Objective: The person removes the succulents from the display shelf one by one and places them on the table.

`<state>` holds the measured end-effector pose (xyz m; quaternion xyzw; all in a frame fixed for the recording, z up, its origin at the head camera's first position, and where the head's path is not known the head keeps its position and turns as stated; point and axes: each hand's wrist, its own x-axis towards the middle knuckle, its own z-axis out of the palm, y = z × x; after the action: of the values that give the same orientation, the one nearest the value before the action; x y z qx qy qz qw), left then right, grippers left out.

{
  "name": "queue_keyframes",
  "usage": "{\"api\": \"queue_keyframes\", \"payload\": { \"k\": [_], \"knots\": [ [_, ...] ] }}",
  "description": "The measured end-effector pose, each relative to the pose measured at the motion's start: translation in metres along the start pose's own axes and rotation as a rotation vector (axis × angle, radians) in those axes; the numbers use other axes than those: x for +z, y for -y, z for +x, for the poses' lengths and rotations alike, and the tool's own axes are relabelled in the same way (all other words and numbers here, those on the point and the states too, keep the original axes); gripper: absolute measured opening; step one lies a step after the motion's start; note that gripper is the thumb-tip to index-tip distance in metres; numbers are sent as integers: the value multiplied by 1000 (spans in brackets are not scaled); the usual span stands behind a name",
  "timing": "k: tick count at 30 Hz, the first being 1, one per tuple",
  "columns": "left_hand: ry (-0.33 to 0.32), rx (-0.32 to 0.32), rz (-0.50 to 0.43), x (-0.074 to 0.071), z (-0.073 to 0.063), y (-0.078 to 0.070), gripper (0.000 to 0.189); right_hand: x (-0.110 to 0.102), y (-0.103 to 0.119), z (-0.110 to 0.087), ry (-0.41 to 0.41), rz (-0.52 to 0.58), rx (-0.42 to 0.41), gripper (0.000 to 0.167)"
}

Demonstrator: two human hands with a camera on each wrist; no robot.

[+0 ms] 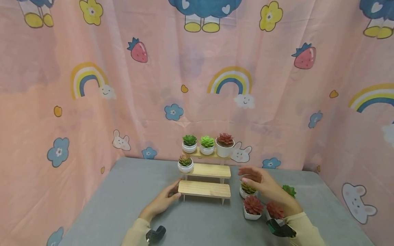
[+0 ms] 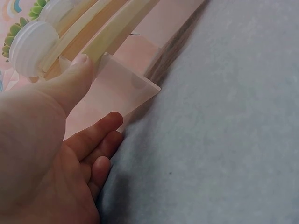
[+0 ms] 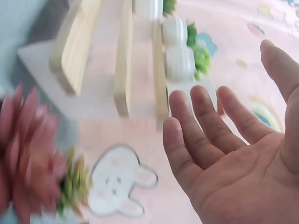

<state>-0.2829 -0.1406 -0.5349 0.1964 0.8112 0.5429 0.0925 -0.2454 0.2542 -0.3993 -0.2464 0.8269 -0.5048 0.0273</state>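
A three-step wooden stand (image 1: pixel 204 188) with clear side panels (image 2: pixel 117 88) stands on the grey table. My left hand (image 1: pixel 162 202) rests against its left side. The thumb touches the lowest step's end, and the other fingers lie loosely bent beside the panel. My right hand (image 1: pixel 267 188) hovers right of the stand with spread fingers and holds nothing. Under it, partly hidden, is a yellow-green potted succulent (image 1: pixel 248 188). On the top step sit a dark green succulent (image 1: pixel 189 140), a bright green one (image 1: pixel 207 142) and a red one (image 1: pixel 225 140). A reddish-green succulent (image 1: pixel 185 161) stands left on the middle step.
Near my right forearm stand a red succulent in a white pot (image 1: pixel 253 205), another red one (image 1: pixel 275 209) and a green one (image 1: pixel 289 190), the last two partly covered by the arm. A pink patterned curtain (image 1: pixel 197 54) hangs behind the table (image 1: pixel 123 191).
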Motion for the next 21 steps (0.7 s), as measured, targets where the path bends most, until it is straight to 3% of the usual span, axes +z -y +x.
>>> {"api": "queue_keyframes", "payload": {
  "k": [9, 21],
  "knots": [
    [7, 1, -5, 2, 0, -1, 65, 28, 0, 38, 75, 26, -46, 47],
    [-9, -3, 0, 2, 0, -3, 65, 68, 9, 74, 99, 64, -17, 48]
  ]
}}
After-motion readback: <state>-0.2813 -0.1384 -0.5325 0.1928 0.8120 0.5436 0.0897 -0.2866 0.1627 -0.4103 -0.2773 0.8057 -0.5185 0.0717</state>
